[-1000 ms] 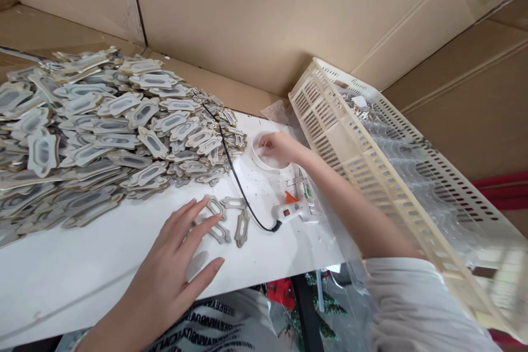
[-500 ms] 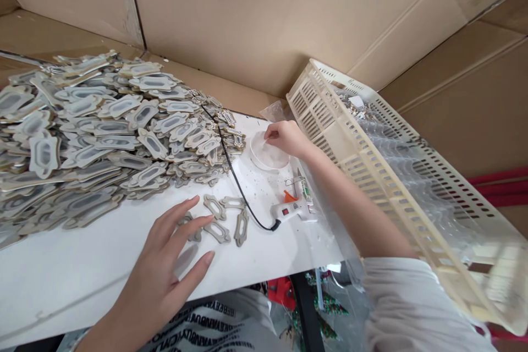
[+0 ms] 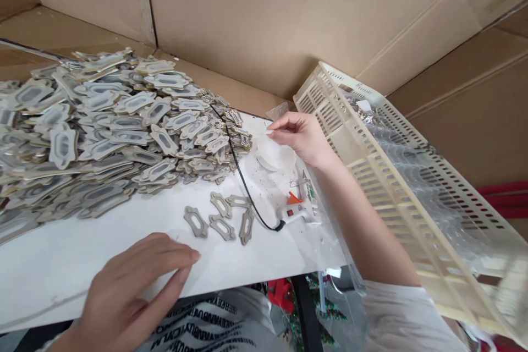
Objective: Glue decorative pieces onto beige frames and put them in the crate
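Note:
In the head view my right hand [image 3: 303,137] is above the far rim of a shallow white round dish [image 3: 284,162]. Its thumb and forefinger are pinched on a small pale piece [image 3: 269,132], too small to name. My left hand [image 3: 140,280] hovers low over the table's front part, fingers together and thumb tip close to the forefinger; whether anything is between them is hidden. Beyond it lie several loose flat grey frame-shaped pieces with slotted centres [image 3: 223,226], untouched by either hand.
A large heap of the same grey pieces [image 3: 124,137] covers the white table's [image 3: 165,220] left and back. A white glue gun [image 3: 295,211] with an orange trigger and black cord lies right of centre. A cream slatted plastic crate [image 3: 371,176] stands at right, before cardboard walls [image 3: 247,16].
My right hand has risen out of the dish with the small pale piece. The left hand has drawn back toward the front edge, its spread fingers now closed together. The view has shifted slightly.

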`<action>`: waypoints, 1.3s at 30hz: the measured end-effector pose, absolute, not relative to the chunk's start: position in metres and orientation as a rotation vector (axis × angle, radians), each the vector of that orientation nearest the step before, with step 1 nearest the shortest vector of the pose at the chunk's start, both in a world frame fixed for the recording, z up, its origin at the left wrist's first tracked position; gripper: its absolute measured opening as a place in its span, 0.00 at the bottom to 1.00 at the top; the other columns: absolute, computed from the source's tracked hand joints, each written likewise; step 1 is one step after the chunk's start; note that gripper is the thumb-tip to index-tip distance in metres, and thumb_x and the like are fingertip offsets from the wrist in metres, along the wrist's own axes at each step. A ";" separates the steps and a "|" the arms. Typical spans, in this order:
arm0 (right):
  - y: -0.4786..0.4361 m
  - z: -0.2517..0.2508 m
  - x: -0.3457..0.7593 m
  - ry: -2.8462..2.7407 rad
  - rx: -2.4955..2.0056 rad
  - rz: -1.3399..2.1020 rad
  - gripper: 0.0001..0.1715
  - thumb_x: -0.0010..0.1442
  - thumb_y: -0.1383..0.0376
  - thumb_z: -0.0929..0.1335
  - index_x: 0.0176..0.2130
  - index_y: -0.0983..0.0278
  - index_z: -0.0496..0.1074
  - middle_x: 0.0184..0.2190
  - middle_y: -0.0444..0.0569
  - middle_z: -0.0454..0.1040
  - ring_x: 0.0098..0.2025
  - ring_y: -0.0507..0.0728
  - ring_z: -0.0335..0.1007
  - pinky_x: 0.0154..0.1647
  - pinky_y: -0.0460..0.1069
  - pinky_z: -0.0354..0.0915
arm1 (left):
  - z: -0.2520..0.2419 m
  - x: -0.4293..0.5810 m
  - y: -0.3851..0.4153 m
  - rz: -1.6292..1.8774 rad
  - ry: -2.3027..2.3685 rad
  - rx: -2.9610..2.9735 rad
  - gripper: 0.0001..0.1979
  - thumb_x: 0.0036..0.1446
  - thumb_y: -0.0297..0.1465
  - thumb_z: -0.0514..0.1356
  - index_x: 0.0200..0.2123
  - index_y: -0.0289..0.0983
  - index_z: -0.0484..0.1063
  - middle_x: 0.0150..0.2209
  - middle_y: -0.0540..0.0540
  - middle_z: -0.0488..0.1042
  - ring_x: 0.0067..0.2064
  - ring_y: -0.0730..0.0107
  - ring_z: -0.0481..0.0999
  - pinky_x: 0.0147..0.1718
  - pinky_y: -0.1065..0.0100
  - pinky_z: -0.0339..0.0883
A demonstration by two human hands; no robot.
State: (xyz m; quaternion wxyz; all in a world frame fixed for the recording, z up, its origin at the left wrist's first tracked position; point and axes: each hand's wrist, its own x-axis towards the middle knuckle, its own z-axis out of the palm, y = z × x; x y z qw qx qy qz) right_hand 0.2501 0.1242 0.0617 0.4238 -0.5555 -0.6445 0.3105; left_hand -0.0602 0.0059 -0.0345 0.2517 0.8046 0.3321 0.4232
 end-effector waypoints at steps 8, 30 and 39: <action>0.096 0.036 0.155 -1.600 -1.202 1.337 0.05 0.48 0.68 0.74 0.27 0.64 0.74 0.24 0.41 0.75 0.25 0.48 0.68 0.30 0.45 0.66 | -0.045 -0.109 0.010 1.206 1.572 1.879 0.08 0.59 0.42 0.59 0.36 0.49 0.76 0.31 0.53 0.80 0.29 0.64 0.78 0.27 0.63 0.71; 0.074 0.006 0.128 -2.279 -1.188 0.812 0.07 0.62 0.73 0.69 0.40 0.66 0.78 0.39 0.49 0.83 0.38 0.52 0.78 0.39 0.45 0.70 | -0.047 -0.117 0.018 0.796 1.539 2.474 0.19 0.66 0.47 0.50 0.52 0.43 0.69 0.40 0.47 0.78 0.41 0.58 0.78 0.40 0.60 0.71; 0.039 0.016 0.172 -2.490 -1.247 0.468 0.09 0.64 0.69 0.67 0.43 0.65 0.78 0.42 0.53 0.81 0.42 0.59 0.77 0.44 0.53 0.73 | -0.059 -0.082 0.012 0.789 1.394 2.654 0.29 0.66 0.47 0.51 0.61 0.32 0.62 0.58 0.32 0.71 0.60 0.44 0.69 0.56 0.49 0.69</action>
